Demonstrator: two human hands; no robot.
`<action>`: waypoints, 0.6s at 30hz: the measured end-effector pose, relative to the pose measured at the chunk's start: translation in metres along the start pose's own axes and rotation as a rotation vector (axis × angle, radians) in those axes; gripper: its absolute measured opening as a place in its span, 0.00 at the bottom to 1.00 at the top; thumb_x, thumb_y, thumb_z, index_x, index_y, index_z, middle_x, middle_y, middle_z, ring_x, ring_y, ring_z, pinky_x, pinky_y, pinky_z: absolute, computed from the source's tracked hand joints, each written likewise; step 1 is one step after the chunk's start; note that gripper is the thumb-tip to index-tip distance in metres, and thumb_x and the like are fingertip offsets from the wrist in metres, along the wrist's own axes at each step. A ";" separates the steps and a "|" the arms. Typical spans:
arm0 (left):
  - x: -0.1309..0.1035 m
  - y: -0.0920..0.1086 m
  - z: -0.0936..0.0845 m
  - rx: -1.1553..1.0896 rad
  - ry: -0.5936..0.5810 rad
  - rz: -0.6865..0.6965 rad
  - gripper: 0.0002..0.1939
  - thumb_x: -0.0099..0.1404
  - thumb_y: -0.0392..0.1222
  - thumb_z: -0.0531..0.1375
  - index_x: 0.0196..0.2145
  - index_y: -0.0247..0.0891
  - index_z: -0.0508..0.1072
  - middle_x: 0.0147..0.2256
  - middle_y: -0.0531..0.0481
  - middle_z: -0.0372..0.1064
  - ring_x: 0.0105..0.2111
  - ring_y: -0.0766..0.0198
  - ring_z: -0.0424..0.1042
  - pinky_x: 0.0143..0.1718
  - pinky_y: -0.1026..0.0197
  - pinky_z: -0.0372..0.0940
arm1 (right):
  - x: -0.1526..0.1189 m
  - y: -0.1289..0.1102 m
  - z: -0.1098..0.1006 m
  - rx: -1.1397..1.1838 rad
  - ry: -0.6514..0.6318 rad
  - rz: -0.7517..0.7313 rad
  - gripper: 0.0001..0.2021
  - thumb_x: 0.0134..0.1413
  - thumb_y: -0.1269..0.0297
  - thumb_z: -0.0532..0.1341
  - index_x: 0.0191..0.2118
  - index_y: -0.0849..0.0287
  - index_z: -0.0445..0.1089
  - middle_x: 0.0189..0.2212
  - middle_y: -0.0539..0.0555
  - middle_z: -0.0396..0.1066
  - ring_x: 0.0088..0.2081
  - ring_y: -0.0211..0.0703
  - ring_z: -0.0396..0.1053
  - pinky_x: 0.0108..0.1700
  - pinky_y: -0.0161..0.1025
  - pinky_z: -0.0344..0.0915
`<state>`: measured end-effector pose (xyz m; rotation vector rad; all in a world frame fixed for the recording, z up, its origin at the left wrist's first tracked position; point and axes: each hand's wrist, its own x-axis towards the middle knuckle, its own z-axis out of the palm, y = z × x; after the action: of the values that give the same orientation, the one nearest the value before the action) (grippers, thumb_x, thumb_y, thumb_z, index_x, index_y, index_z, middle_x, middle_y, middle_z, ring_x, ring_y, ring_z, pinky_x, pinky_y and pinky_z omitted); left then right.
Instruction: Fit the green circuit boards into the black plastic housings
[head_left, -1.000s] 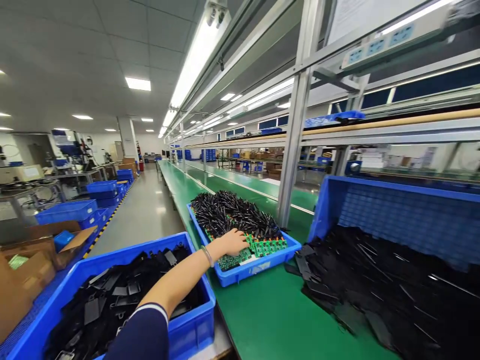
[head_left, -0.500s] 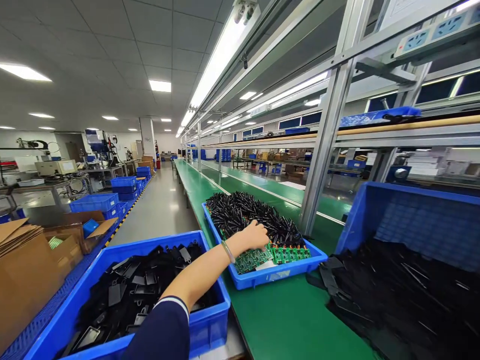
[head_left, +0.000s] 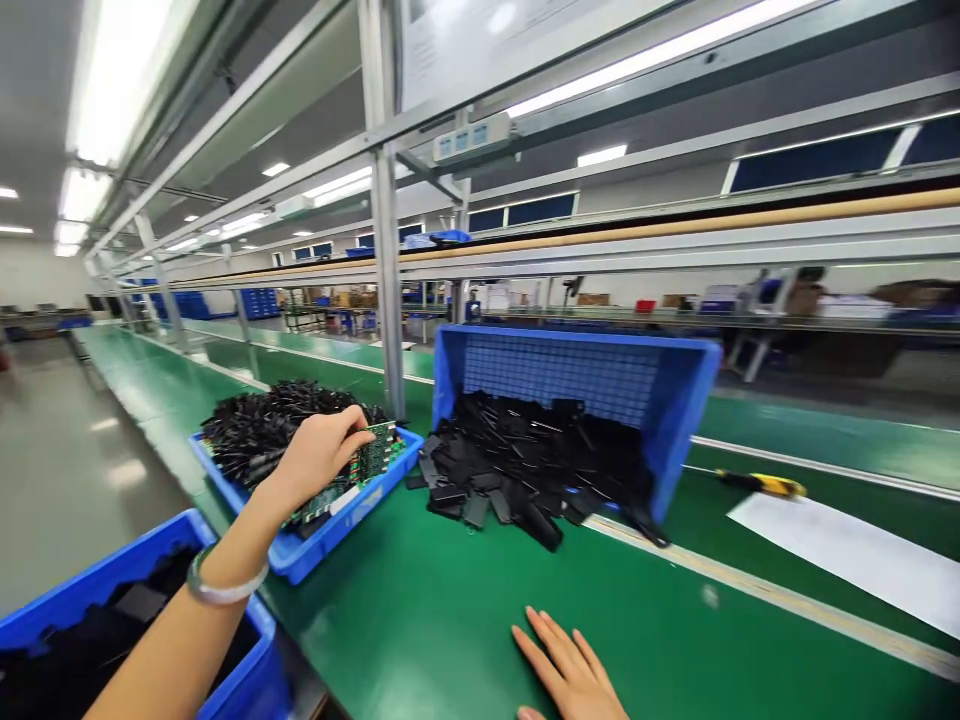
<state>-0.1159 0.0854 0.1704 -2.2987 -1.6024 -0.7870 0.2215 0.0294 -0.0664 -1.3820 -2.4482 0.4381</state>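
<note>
My left hand (head_left: 326,455), with a bangle on its wrist, pinches a green circuit board (head_left: 375,448) by its upper edge. The board is tilted up over the near end of a blue tray (head_left: 319,555). More boards lie in that tray, with a heap of black leads or thin black parts (head_left: 259,425) behind them. My right hand (head_left: 574,668) is over the green tabletop (head_left: 420,620) at the lower edge of the view, fingers spread and holding nothing. Whether its palm touches the surface I cannot tell.
A blue crate (head_left: 679,430) tipped on its side spills flat black plastic pieces (head_left: 517,455) onto the bench. Another blue crate (head_left: 259,640) of black parts stands at lower left. A yellow-black screwdriver (head_left: 761,484) and white paper (head_left: 855,550) lie at right. A metal post (head_left: 388,280) rises behind the tray.
The view has swung to the right. My left hand, earlier down among the boards, now holds a circuit board raised at the tray's near end. My right hand has come into view.
</note>
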 end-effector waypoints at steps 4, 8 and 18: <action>0.008 0.029 0.008 -0.286 0.072 -0.100 0.12 0.61 0.50 0.57 0.27 0.40 0.67 0.21 0.56 0.66 0.21 0.66 0.65 0.27 0.66 0.55 | -0.006 -0.010 -0.015 0.204 0.023 0.068 0.29 0.57 0.49 0.54 0.61 0.55 0.58 0.62 0.58 0.52 0.63 0.55 0.48 0.64 0.58 0.42; 0.018 0.049 0.023 -0.905 -0.006 -0.302 0.16 0.55 0.53 0.63 0.27 0.37 0.66 0.22 0.55 0.69 0.24 0.66 0.70 0.27 0.67 0.62 | -0.011 -0.010 -0.020 0.510 0.148 0.130 0.32 0.53 0.42 0.55 0.59 0.55 0.62 0.60 0.61 0.58 0.62 0.54 0.53 0.63 0.54 0.47; -0.016 0.147 0.168 -1.654 -0.691 -0.729 0.17 0.48 0.46 0.70 0.29 0.33 0.69 0.26 0.48 0.72 0.25 0.67 0.72 0.24 0.69 0.68 | -0.008 -0.004 -0.049 1.799 0.724 0.395 0.23 0.41 0.47 0.68 0.38 0.61 0.73 0.38 0.58 0.76 0.39 0.50 0.73 0.41 0.45 0.71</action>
<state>0.0653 0.0974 0.0386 -3.0520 -2.7924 -2.3973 0.2419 0.0267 -0.0215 -0.7637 -0.5078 1.3641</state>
